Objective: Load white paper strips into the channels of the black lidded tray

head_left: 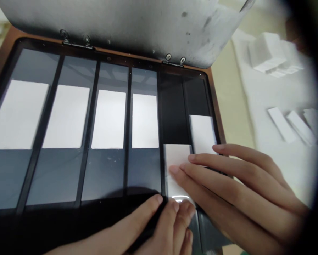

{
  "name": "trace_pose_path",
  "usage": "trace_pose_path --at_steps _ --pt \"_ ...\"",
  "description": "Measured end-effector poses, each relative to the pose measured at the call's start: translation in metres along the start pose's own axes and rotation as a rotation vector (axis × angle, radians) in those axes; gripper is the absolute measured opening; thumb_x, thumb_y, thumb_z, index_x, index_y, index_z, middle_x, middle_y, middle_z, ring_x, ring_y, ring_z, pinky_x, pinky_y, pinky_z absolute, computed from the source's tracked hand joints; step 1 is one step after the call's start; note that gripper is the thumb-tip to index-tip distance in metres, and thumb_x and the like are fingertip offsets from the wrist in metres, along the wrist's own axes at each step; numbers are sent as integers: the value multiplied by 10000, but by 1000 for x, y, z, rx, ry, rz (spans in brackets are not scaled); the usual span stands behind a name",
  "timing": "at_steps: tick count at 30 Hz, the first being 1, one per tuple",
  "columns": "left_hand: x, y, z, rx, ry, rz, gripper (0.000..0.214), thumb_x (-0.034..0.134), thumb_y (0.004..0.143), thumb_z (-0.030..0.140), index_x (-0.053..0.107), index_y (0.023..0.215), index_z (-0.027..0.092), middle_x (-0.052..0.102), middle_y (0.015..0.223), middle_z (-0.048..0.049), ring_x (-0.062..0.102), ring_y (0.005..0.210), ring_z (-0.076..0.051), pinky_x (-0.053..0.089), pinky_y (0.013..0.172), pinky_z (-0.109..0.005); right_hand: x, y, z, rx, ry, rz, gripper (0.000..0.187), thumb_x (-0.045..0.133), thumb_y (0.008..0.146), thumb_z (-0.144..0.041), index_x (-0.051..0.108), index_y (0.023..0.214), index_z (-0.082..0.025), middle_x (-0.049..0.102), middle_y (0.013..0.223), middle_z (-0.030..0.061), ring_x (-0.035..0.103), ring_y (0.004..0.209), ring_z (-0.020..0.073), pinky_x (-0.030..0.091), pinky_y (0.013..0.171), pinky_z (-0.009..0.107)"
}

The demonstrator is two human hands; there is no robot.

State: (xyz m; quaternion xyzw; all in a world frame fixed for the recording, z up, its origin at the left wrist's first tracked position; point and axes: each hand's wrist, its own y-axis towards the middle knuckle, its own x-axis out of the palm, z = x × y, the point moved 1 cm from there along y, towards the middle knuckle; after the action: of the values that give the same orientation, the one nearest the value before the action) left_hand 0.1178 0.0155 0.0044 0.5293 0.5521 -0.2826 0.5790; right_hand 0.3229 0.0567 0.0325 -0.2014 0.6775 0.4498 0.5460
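Note:
A shallow black fixture [172, 106] with side-by-side lanes lies under my hands, its metal lid [137, 28] raised on hinges. In the second lane from the right is a clear film strip with a white panel [177, 154]; its lower part curves and catches a glare. My left hand [166, 226] has its fingertips gathered at that lower end, and the grip itself is partly hidden. My right hand [235, 187] is stretched out, fingertips resting on the strip's right side. Its upper finger touches another white-panelled strip [202, 132] in the rightmost lane.
Clear strips with white panels [145, 120] fill several lanes to the left. Right of the fixture, a pale table [228, 106] carries a white sheet with stacked white blocks [267, 53] and several loose white pieces [282, 124]. The raised lid stands along the far edge.

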Motion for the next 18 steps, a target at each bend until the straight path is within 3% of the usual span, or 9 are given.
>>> trace_pose_path --at_steps 7,13,18 --pt "2 -6 5 46 69 -109 511 393 926 508 426 1377 272 403 1458 -12 289 1396 -223 140 1226 -436 0 0 -4 27 56 18 226 475 929 -162 692 941 -227 715 962 -17 646 959 149 507 961 315" --pt "10 -11 21 12 43 -100 462 447 886 500 515 1300 307 490 1390 20 304 1393 -241 206 1214 -439 2 3 -3 35 133 27 216 484 923 -150 691 918 -212 717 927 -35 644 931 123 508 945 291" --pt "7 -6 9 22 -24 -40 424 505 887 484 554 1260 288 530 1351 14 416 1305 -193 271 1181 -351 0 1 -8 81 260 4 298 406 961 -140 693 911 -202 722 961 -55 635 981 101 453 1027 269"
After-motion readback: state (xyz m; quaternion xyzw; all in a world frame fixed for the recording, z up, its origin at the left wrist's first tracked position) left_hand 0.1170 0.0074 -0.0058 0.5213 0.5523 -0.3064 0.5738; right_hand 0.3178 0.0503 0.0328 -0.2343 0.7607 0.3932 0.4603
